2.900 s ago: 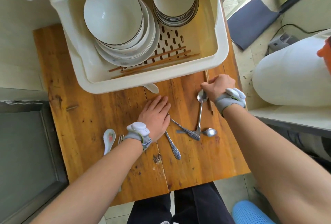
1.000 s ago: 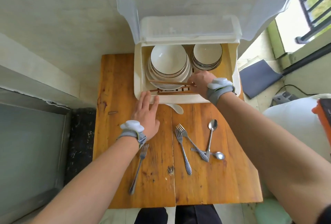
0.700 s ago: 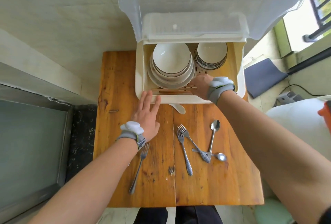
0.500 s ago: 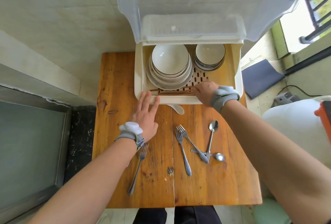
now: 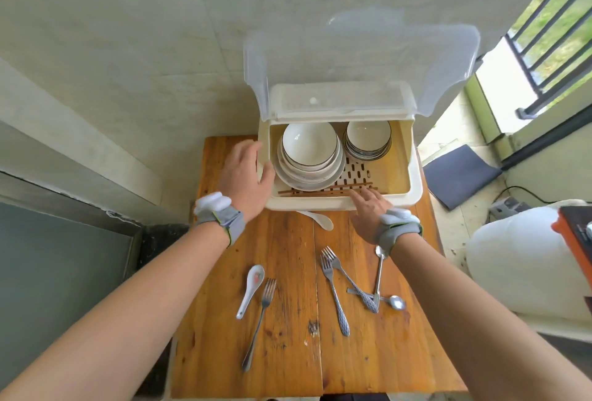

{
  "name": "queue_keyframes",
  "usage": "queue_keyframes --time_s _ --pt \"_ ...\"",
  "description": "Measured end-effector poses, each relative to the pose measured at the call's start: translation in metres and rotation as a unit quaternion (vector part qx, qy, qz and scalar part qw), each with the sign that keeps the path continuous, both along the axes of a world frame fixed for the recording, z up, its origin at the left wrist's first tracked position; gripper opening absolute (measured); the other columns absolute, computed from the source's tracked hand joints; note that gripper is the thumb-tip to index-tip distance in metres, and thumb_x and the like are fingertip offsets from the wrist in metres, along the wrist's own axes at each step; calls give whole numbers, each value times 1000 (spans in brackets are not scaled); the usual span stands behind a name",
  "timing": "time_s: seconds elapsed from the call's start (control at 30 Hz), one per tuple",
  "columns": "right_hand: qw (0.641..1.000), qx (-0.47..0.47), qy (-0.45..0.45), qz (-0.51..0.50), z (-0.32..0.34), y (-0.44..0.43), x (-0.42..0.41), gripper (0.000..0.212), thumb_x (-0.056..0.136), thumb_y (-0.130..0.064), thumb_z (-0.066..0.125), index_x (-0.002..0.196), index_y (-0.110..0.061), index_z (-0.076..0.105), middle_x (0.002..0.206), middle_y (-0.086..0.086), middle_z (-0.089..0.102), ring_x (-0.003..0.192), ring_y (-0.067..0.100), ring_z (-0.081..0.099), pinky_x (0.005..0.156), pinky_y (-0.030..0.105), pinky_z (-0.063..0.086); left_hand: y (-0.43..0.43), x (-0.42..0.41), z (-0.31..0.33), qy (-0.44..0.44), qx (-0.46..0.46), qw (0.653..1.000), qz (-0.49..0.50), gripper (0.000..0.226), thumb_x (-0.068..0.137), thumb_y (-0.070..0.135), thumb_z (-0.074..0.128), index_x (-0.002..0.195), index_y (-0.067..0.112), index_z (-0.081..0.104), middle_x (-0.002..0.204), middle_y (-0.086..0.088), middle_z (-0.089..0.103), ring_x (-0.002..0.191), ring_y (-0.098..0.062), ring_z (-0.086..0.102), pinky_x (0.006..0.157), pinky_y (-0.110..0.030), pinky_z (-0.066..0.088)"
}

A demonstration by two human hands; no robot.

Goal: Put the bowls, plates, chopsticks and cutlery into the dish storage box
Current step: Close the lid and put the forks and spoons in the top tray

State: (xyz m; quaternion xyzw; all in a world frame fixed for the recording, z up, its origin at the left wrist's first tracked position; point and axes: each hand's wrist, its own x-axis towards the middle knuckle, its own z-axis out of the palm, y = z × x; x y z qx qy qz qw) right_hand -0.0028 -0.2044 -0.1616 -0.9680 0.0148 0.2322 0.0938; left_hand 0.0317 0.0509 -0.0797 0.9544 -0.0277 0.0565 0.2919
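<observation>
The cream dish storage box (image 5: 413,173) stands at the table's far edge with its clear lid (image 5: 358,61) raised. Inside are a stack of plates and bowls (image 5: 309,154), a smaller bowl stack (image 5: 367,139) and brown chopsticks (image 5: 323,191) along the front. My left hand (image 5: 246,176) is open against the box's left front corner. My right hand (image 5: 368,208) rests open on the front rim, fingertips by the chopsticks. On the table lie a white ceramic spoon (image 5: 251,290), a fork (image 5: 259,323), two more forks (image 5: 338,288) and two metal spoons (image 5: 379,275).
Another white ceramic spoon (image 5: 317,219) pokes out from under the box front. The wooden table (image 5: 288,352) is narrow, with a wall at left and back. A white rounded appliance (image 5: 525,259) stands at right, a dark mat (image 5: 461,175) on the floor beyond.
My right hand let go of the chopsticks in the box and drew back to the front rim. My left hand rose from the table to the box's left corner, uncovering the white spoon.
</observation>
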Motion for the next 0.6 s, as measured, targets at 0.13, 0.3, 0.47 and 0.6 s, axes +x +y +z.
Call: queue_keyframes --time_s 0.13,0.3,0.47,0.6 --pt "1000 6 11 -8 12 2 -11 55 98 -19 44 151 -23 29 160 4 24 148 28 18 118 45 22 -2 36 66 -124 -22 992 30 64 94 39 48 148 9 31 158 -16 18 146 -28 19 114 -31 22" --pt "994 73 -70 -40 33 0 -19 56 95 -24 53 148 -25 35 157 8 29 139 31 35 108 45 42 -10 74 90 20 35 998 -55 62 99 48 38 151 16 30 163 -7 7 149 -22 14 117 -32 18" --pt "932 133 -332 -55 95 -8 -6 60 94 -30 56 148 -16 32 157 18 24 140 37 33 112 49 36 -10 31 58 112 -57 992 -19 53 101 46 38 139 10 46 142 -10 49 131 -28 45 103 -32 35" --pt "871 109 -471 -87 145 -13 22 69 88 -34 57 148 -12 31 150 23 30 135 42 34 107 53 34 6 5 43 97 -45 992 -70 57 99 43 43 149 18 33 156 0 33 142 -20 33 113 -32 28"
